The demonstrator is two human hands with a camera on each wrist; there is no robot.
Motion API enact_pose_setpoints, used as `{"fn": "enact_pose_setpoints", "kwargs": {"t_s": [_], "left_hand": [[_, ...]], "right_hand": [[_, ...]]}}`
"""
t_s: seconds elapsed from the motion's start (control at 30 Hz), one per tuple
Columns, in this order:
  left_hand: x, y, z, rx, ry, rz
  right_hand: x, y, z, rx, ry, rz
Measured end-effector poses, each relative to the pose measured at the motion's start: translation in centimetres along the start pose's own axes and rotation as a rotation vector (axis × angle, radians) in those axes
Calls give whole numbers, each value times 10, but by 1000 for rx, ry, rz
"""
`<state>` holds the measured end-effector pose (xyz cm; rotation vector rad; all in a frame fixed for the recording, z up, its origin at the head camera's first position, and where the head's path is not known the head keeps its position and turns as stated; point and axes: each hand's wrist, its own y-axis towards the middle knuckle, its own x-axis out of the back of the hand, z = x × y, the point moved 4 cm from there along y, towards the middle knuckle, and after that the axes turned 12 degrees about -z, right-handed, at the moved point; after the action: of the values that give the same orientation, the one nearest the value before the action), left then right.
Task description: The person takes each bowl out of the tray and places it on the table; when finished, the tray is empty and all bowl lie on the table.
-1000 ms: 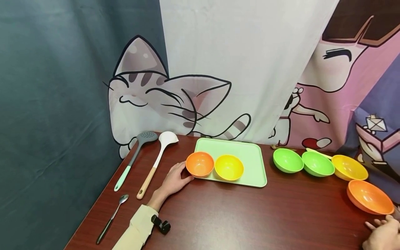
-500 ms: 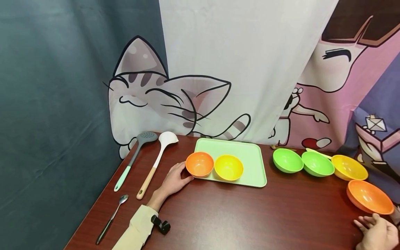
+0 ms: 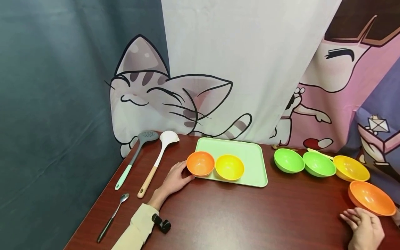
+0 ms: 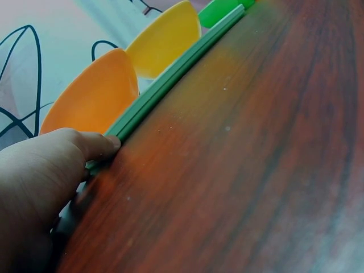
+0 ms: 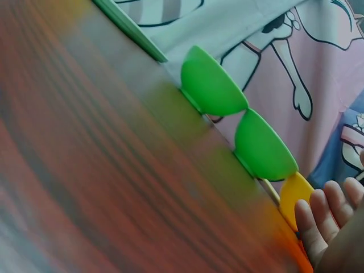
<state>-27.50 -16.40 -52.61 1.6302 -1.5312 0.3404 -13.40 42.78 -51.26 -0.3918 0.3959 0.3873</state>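
In the head view, my left hand [image 3: 175, 178] is at the near left corner of a light green tray [image 3: 250, 159]. Its thumb lies on the rim and the fingers curve round the left side; their tips are hidden. Close beside it stands an orange bowl [image 3: 200, 164], next to a yellow bowl [image 3: 229, 167], both on the tray. At the far right my right hand [image 3: 364, 227] holds nothing, its fingers loosely bent, just in front of a larger orange bowl [image 3: 372, 198]. Whether it touches that bowl, I cannot tell. The right wrist view shows these fingers [image 5: 327, 219].
Two green bowls [image 3: 289, 160] and a yellow bowl [image 3: 351, 168] line the back right, with a pale handle behind. A grey slotted spoon [image 3: 134, 158], a white ladle [image 3: 160, 152] and a small metal spoon [image 3: 113, 217] lie left. A printed curtain [image 3: 200, 69] hangs behind.
My right hand has moved left along the front of the large orange bowl, more of it coming into view. The left hand, tray and bowls have stayed in place.
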Motion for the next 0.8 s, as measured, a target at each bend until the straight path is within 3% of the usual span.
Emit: {"fn": "enact_pose_setpoints", "kwargs": {"t_s": [0.2,0.43,0.63,0.8], "left_hand": [[0,1,0,-3,-3,1],[1,-1,-1,-4,2,0],[1,-1,-2,-1,0,8],[2,0,-2,-7,0,2]], "right_hand": [[-10,-11,-10,-36,2,146],[-25,-26,-21,77,-16,328],[-40,-40,-31,136,-73,405],[-50,-53,-38,152,-31,501]]}}
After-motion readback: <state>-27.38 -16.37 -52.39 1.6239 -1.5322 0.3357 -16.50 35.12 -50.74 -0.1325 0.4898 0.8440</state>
